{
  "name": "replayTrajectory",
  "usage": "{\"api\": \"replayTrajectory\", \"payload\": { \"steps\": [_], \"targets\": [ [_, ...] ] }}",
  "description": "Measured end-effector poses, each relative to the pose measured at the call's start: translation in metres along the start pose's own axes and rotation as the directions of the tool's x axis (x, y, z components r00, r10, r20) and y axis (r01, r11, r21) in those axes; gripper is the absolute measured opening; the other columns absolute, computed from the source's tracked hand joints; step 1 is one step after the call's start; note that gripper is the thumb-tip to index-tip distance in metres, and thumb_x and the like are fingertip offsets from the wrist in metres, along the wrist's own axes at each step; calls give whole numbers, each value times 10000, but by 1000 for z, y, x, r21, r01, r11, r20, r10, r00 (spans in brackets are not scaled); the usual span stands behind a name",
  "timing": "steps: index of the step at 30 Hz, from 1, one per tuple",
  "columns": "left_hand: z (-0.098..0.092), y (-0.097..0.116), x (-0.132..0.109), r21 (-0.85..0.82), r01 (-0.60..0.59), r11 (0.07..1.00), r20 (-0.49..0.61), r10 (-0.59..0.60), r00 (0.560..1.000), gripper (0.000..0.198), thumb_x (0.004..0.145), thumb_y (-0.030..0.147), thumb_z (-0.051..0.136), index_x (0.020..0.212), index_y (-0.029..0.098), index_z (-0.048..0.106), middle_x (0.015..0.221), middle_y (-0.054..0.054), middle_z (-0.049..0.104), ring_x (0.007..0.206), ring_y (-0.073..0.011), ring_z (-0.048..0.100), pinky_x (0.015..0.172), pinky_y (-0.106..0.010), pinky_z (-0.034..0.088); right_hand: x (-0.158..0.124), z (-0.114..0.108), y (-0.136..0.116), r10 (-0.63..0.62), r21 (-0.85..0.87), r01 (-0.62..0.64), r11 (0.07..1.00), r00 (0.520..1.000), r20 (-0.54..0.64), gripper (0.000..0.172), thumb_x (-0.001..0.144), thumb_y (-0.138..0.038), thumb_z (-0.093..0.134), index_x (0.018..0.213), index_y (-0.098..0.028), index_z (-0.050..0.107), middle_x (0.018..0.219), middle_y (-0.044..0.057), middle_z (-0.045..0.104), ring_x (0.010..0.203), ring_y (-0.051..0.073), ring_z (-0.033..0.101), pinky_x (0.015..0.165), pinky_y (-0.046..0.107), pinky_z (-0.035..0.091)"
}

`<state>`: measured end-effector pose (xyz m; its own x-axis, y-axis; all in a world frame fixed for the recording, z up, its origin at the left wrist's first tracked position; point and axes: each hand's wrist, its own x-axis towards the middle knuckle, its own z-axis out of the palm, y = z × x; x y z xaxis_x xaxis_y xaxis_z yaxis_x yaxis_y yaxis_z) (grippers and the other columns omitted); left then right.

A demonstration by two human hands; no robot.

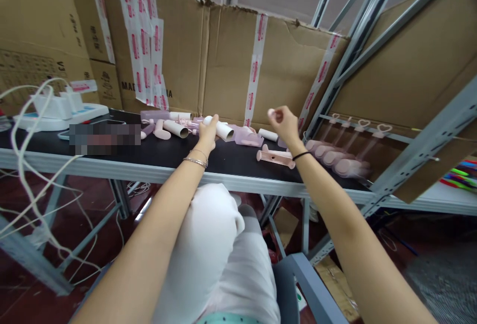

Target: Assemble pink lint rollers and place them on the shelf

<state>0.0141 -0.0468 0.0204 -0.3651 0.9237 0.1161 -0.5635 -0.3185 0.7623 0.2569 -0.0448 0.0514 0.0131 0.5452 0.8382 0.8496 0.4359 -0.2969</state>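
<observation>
My left hand (208, 134) is closed around a white paper roll (224, 131) with an open end, just above the black tabletop. Raised to the right, my right hand (286, 124) pinches a small pale pink piece (273, 115); its exact kind I cannot make out. Below that hand lies a pink plastic frame part (276, 157). Near my left hand are another white roll (176, 128), a rounded pink piece (161, 130) and a translucent pinkish cover (248, 137). One more white roll (268, 135) lies between my hands.
At the table's right end stand several pink cylinders with heart-topped handles (345, 164). On the left are a power strip (61, 115) with white cables and a blurred-out patch. A taped cardboard wall (227, 65) closes the back; a metal shelf post (421, 137) rises at right.
</observation>
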Motion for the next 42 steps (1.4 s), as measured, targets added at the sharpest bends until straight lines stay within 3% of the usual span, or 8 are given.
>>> {"api": "replayTrajectory", "payload": {
  "steps": [2, 4, 8, 16, 24, 30, 34, 42],
  "targets": [
    [0, 4, 2, -120, 51, 991, -48, -57, 997, 191, 853, 289, 657, 827, 202, 488, 716, 35, 587, 635, -106, 606, 670, -260, 524, -7, 19, -46, -222, 214, 215, 953, 975, 11, 229, 856, -320, 552, 1002, -153, 608, 964, 92, 685, 825, 169, 620, 778, 297, 494],
    [-1, 8, 3, -245, 88, 965, -50, -104, 993, 186, 891, 316, 610, 809, 190, 500, 665, 33, 592, 595, -100, 606, 645, -231, 513, -15, 38, -83, -415, 328, 387, 862, 909, 17, 209, 838, -300, 576, 1000, -173, 614, 1013, 84, 679, 891, 182, 610, 840, 321, 492],
    [-5, 14, 7, -408, 137, 903, 30, -137, 990, 248, 961, 357, 486, 817, 164, 543, 634, 3, 626, 550, -96, 609, 582, -194, 484, -22, 70, -119, -520, 380, 471, 796, 854, 33, 187, 858, -256, 561, 1010, -176, 634, 1109, 108, 677, 1007, 226, 592, 931, 376, 475],
    [-7, 17, 11, -483, 122, 867, -57, -170, 984, 286, 979, 417, 424, 947, 174, 573, 635, 6, 633, 561, -107, 629, 559, -192, 505, -24, 94, -106, -479, 461, 408, 788, 877, 42, 238, 902, -297, 541, 1084, -179, 641, 1300, 126, 629, 1205, 217, 580, 1064, 396, 446],
    [-6, 21, 9, -473, 72, 878, -131, -151, 980, 333, 970, 458, 419, 987, 166, 577, 666, -1, 621, 581, -123, 626, 603, -220, 530, -38, 93, -105, -551, 563, 392, 728, 822, 140, 463, 908, -258, 443, 1358, -165, 493, 1518, 135, 421, 1406, 202, 418, 1184, 405, 324],
    [-8, 21, 10, -476, 88, 875, -117, -162, 980, 350, 968, 482, 402, 969, 180, 578, 630, 10, 590, 572, -111, 603, 587, -200, 513, -42, 93, -106, -592, 551, 380, 743, 757, 277, 662, 870, -236, 465, 1507, -166, 298, 1627, 112, 162, 1501, 215, 215, 1223, 455, 225],
    [-10, 20, 11, -458, 121, 881, -77, -174, 982, 393, 974, 507, 354, 1043, 188, 572, 649, 4, 602, 588, -117, 614, 600, -206, 521, -43, 91, -106, -544, 484, 344, 805, 753, 369, 708, 873, -256, 463, 1535, -222, 215, 1634, 88, 125, 1506, 261, 194, 1190, 629, 127],
    [-11, 20, 10, -453, 161, 877, -32, -196, 980, 414, 967, 516, 344, 997, 178, 581, 633, -7, 616, 549, -119, 614, 565, -203, 511, -44, 91, -106, -549, 482, 337, 809, 728, 412, 744, 896, -363, 438, 1556, -225, 122, 1640, 97, 75, 1512, 269, 166, 1178, 654, 60]
  ]
}}
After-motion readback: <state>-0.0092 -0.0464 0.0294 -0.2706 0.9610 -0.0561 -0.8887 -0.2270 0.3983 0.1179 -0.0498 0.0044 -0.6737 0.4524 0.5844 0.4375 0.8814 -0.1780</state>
